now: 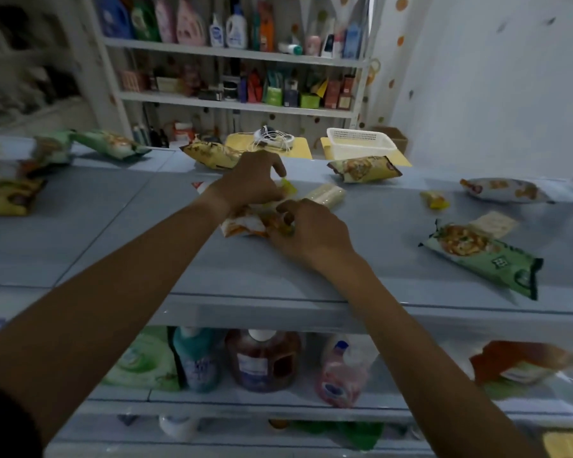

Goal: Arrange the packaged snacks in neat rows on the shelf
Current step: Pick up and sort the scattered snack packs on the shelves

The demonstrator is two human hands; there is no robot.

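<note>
Both hands meet over the middle of the grey-blue top shelf (377,269). My left hand (250,183) pinches a small yellow packet (288,186) at its fingertips. My right hand (308,234) grips an orange-and-white snack bag (242,226) that lies partly under both hands. A pale cracker roll (326,196) lies just behind them. Scattered packs lie around: a yellow bag (212,155) behind my left hand, a yellow bag (364,168) at back right, a green bag (483,259) at right, a white bag (503,190) far right.
Green bags (110,143) and a yellow pack (7,196) lie at the left end. A small yellow packet (435,200) and flat cracker pack (493,223) sit at right. A white basket (361,143) stands behind. Detergent bottles (262,361) fill the lower shelf.
</note>
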